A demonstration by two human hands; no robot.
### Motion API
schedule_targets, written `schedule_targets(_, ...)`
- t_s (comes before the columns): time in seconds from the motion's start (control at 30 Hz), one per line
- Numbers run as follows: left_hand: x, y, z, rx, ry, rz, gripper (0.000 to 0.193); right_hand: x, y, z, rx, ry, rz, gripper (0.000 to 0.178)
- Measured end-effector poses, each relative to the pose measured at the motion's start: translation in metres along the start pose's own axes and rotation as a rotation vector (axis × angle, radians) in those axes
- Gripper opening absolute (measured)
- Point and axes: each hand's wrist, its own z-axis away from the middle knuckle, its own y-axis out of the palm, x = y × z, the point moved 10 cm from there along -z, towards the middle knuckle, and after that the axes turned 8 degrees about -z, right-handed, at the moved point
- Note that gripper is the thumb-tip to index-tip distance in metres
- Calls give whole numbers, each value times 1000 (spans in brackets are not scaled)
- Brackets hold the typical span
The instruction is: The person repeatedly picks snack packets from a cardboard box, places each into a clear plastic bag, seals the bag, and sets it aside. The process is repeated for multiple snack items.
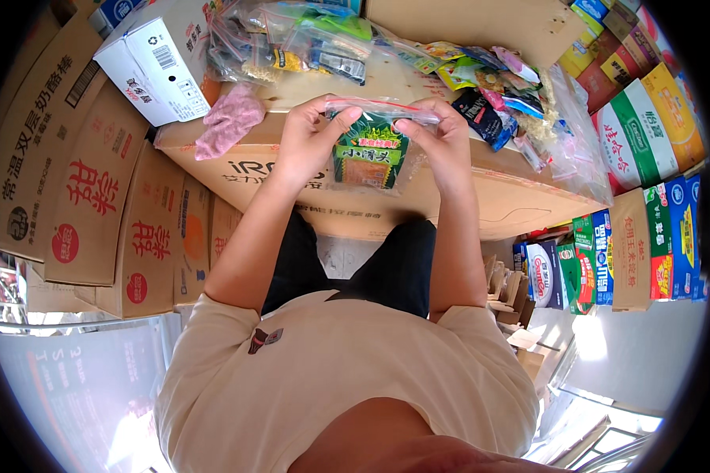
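Note:
In front of me, at the near edge of a large cardboard box [521, 197], I hold up a clear zip bag [412, 169] with a red seal strip along its top. Inside it sits a green snack packet [371, 162] with a window showing brownish contents. My left hand [309, 140] pinches the bag's upper left corner, thumb over the front. The upper right corner is between the thumb and fingers of my right hand [443, 135]. Both thumbs lie near the seal; whether it is closed I cannot tell.
Filled clear bags [292, 43] lie at the back left of the box top, loose snack packets [493, 87] at the right. A pink cloth [230, 122] hangs at the left edge beside a white carton [154, 67]. Stacked cardboard boxes [95, 181] and colourful cartons [639, 130] flank me.

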Motion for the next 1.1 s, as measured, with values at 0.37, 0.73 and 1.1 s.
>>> schedule_targets(0.37, -13, 1, 3, 14, 88, -174, 16, 21, 10, 1, 104, -118, 195, 33)
schedule_targets(0.73, -28, -1, 3, 32, 160, -281, 13, 21, 11, 4, 14, -76, 84, 24)
schedule_targets(1.1, -31, 4, 5, 111, 160, -392, 15, 11, 18, 4, 131, 65, 90, 8)
